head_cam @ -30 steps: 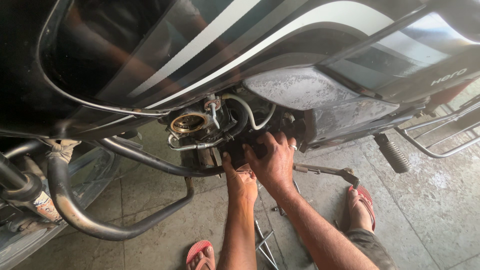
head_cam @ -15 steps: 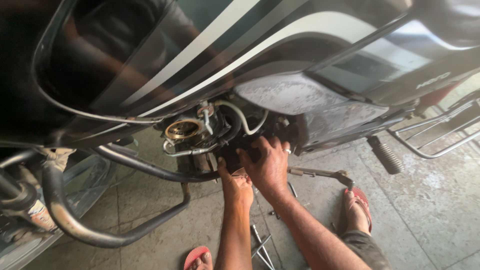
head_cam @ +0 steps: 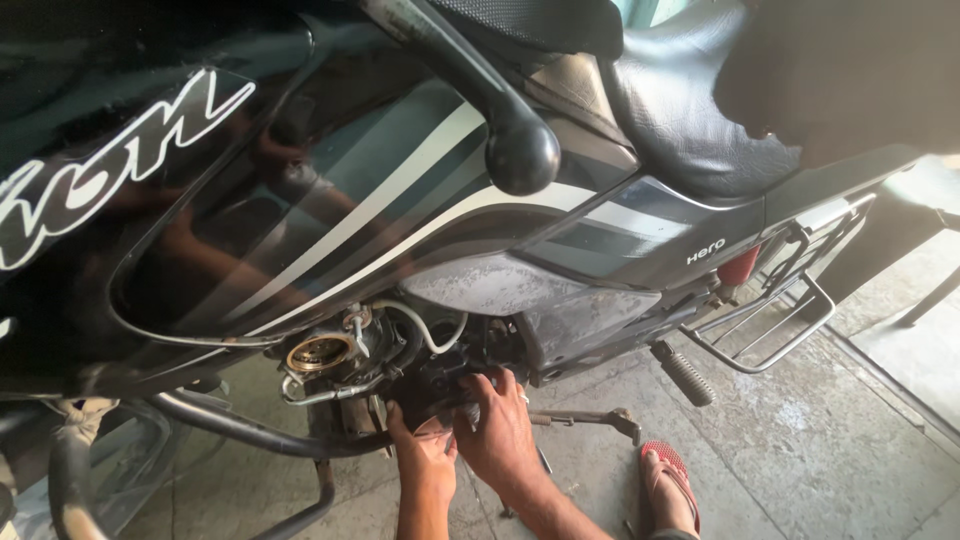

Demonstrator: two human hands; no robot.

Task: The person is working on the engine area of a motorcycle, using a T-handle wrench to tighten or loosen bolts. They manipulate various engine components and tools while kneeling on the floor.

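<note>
A black motorcycle with grey and white stripes on its tank [head_cam: 330, 190] fills the view. Under the tank sits the carburettor [head_cam: 325, 353] with a brass-coloured round cap and a pale hose. Both my hands reach up into the dark engine parts [head_cam: 440, 385] just right of it. My left hand [head_cam: 420, 450] presses on the black part from below with its fingers curled around it. My right hand [head_cam: 500, 425] lies over the same part from the right, fingers closed on it. What sits between the fingers is hidden.
A black crash-guard tube [head_cam: 250, 435] curves below the engine at left. A footpeg [head_cam: 685, 372], a kick lever [head_cam: 590, 418] and a metal side rack [head_cam: 790, 320] stand to the right. My foot in a red sandal [head_cam: 670, 480] rests on the stone floor.
The view has tilted up and pulled back, showing more of the tank, the seat and a handlebar end. Both hands stay on the same engine part.
</note>
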